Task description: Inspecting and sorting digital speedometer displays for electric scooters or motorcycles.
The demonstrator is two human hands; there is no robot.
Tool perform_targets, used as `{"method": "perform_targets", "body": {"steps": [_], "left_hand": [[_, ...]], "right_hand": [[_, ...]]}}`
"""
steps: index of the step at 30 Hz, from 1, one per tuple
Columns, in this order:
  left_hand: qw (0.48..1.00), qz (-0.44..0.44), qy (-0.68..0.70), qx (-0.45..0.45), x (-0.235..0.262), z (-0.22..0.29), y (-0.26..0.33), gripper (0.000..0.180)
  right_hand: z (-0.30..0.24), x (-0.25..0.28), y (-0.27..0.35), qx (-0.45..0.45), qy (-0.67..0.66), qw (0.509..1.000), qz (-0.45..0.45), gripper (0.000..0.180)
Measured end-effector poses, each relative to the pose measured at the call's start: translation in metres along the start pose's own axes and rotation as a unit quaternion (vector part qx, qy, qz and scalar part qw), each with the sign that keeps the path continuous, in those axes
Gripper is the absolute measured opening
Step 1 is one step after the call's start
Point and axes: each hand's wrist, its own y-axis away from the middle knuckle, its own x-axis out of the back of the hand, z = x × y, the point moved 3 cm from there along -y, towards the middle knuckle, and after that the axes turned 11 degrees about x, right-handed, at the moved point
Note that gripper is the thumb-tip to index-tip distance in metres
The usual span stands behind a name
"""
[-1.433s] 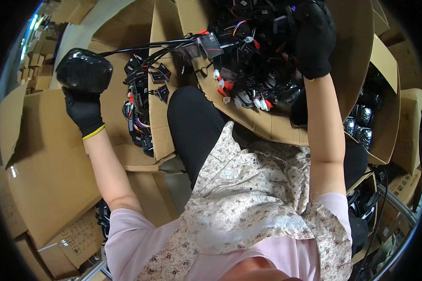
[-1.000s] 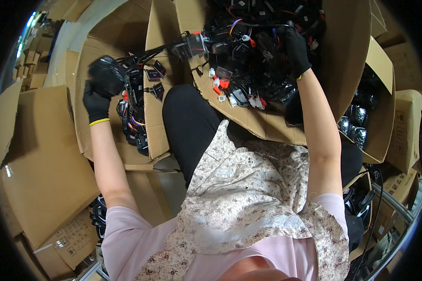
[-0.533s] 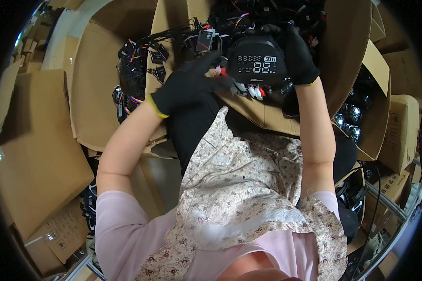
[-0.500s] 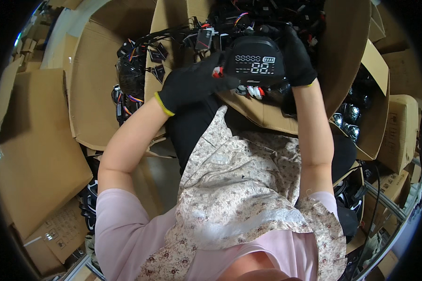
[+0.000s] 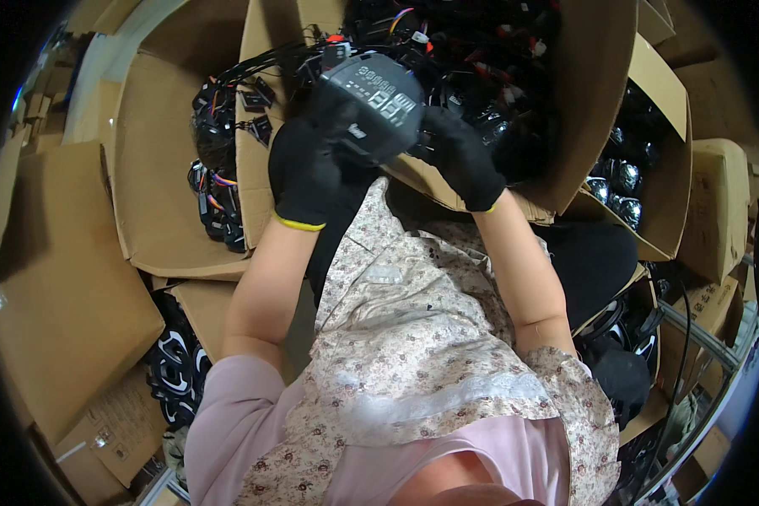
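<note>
A black display unit [image 5: 371, 105] with lit white digits and a battery icon is tilted in front of me, its face toward me. My left hand [image 5: 308, 173], in a black glove with a yellow cuff, grips it by its lower left side; the fingers behind it are hidden. At its right edge the bent fingers of my gloved right hand [image 5: 464, 156] close against the unit. Below and behind it lies an open cardboard box [image 5: 594, 101] holding black wired parts [image 5: 489, 63] with red and white connectors.
A second open box [image 5: 164, 169] on the left holds dark wired modules [image 5: 215, 202]. A large closed carton [image 5: 76, 287] stands further left. On the right, a box holds shiny wrapped parts [image 5: 624, 177]. A metal frame rail [image 5: 700, 337] and black cable [image 5: 683, 354] are at lower right.
The display unit has moved left and slightly down and turned clockwise. My right hand has come from its upper right side down to its right edge. The view has shifted slightly.
</note>
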Motion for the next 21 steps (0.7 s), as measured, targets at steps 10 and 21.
{"method": "perform_targets", "body": {"steps": [10,21], "left_hand": [[0.918,-0.009,-0.397,0.011,0.001,0.06,0.029,0.045],[0.987,0.023,-0.097,-0.129,0.03,-0.013,0.012,0.045]], "right_hand": [[-0.014,-0.074,0.009,0.33,0.38,0.861,-0.078,0.123],[-0.037,-0.026,0.008,0.346,0.517,0.783,0.028,0.068]]}}
